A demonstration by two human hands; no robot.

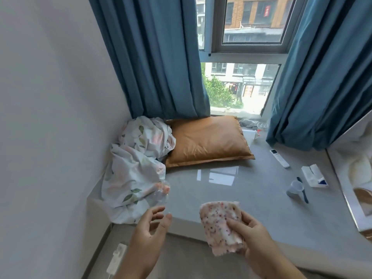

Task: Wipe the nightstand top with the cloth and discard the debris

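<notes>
My right hand (253, 236) grips a folded pink speckled cloth (219, 224), held upright over the front edge of the glossy grey stone top (231, 196). To its left, my left hand (152, 224) hovers with its fingers spread and nothing in it, just below a crumpled clear plastic wrapper (162, 191) with orange print. The wrapper lies at the near left of the grey top, against the floral sheet.
A bundled floral sheet (136, 166) and an orange pillow (207, 141) fill the back left. At right lie a white remote (279, 158), a small clear cup (295, 189) with a blue stick, and a white packet (314, 175). Blue curtains (153, 57) frame the window. A white power strip (116, 257) lies on the floor.
</notes>
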